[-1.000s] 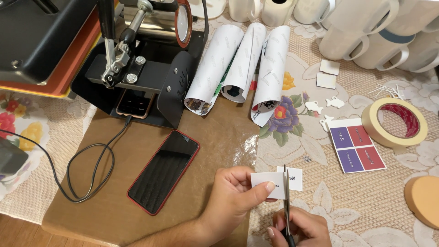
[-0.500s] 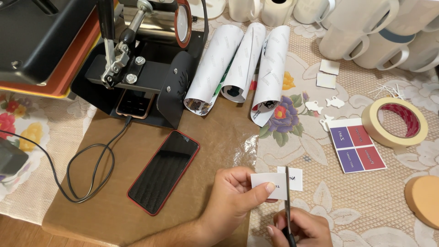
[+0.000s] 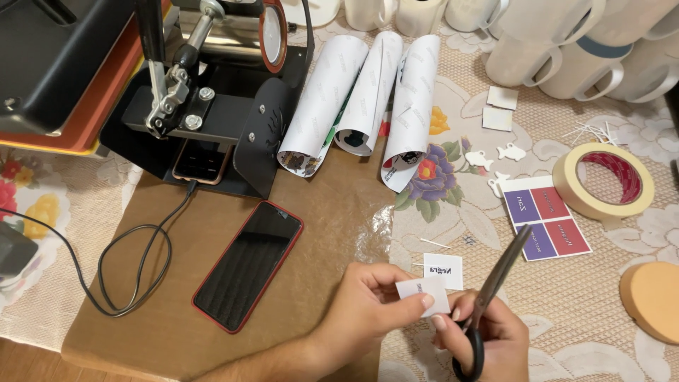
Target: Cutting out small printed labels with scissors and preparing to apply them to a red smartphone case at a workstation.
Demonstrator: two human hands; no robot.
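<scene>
Low over the bench [image 3: 318, 212], left hand [image 3: 368, 311] pinching a small white paper slip [image 3: 424, 291] between fingers [image 3: 424, 303], right hand [image 3: 488, 339] gripping scissors [image 3: 495, 290] — blades shut, pointing up-right — just beside the slip, red-edged phone [image 3: 247, 265] lying left, tape roll [image 3: 603, 180] well apart.

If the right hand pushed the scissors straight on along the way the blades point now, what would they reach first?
Probably the purple and red label sheet: the scissors in the right hand point up-right, tips already over its edge. Height above it is unclear.
</scene>
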